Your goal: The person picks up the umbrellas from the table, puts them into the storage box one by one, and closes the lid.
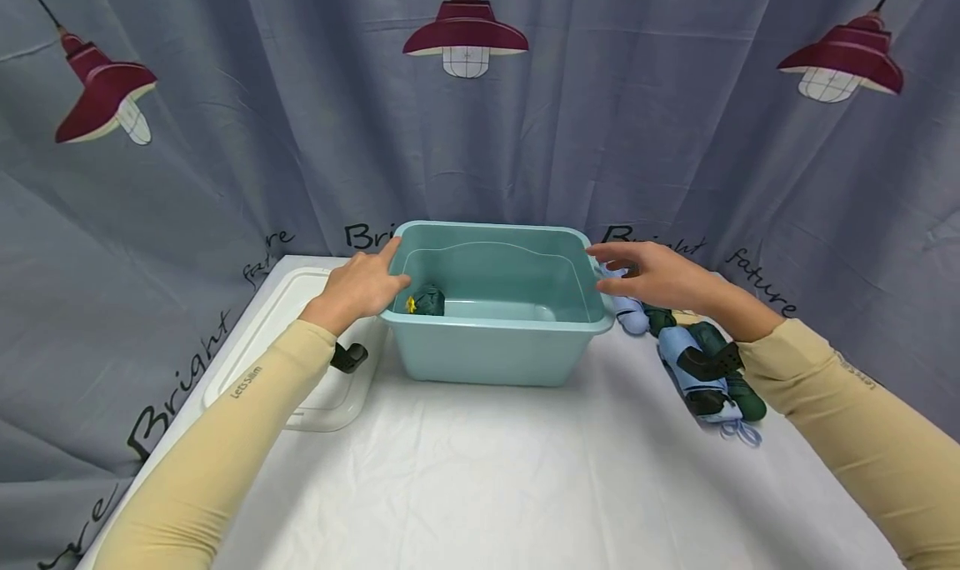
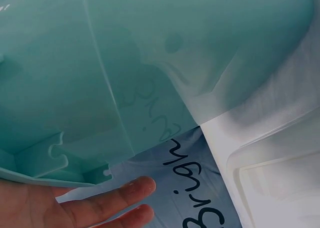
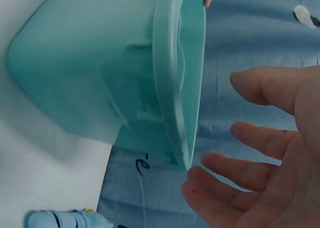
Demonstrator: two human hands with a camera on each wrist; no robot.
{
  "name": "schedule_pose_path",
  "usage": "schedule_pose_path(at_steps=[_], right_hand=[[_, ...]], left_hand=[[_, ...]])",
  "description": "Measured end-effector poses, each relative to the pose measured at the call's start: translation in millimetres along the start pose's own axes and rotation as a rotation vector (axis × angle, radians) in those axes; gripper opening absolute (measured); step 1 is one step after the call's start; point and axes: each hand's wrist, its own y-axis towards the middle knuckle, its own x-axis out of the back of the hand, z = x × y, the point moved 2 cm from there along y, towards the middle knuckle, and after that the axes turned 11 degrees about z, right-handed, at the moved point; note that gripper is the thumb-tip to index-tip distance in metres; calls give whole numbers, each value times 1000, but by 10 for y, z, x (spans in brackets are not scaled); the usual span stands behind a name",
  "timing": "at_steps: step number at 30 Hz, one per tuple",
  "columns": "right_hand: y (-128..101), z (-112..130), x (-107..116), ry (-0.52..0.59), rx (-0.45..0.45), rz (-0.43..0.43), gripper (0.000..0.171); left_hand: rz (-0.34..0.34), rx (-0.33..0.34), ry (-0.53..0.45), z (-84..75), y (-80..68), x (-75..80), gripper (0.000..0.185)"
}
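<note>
A teal plastic storage bin (image 1: 487,349) stands upright on the white table, its top uncovered. A dark green rounded bundle with a yellow spot (image 1: 429,300) lies inside at the left. My left hand (image 1: 362,285) holds the bin's left rim, thumb over the edge; in the left wrist view its fingers (image 2: 110,203) extend along the outside below the rim. Beside the right rim my right hand (image 1: 660,277) is spread, with nothing held; the right wrist view shows a gap between its fingers and the bin wall (image 3: 100,62).
A white lid (image 1: 330,403) lies flat left of the bin, partly behind my left arm. Several light blue and dark green rolled bundles (image 1: 678,345) lie to the right, under my right forearm, one with a blue cord loop. A grey-blue curtain (image 1: 480,153) hangs behind the table.
</note>
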Motion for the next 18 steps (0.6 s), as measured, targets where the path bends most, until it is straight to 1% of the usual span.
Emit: schedule_pose_path(at_steps=[7,18], right_hand=[[-130,-185,42,27,-17,-38,64],[-248,-510,1,40,-49,-35,67]], left_hand=[[-8,-3,-4,5,11,1,78],[-1,-2,-15,13,8,-4,78]])
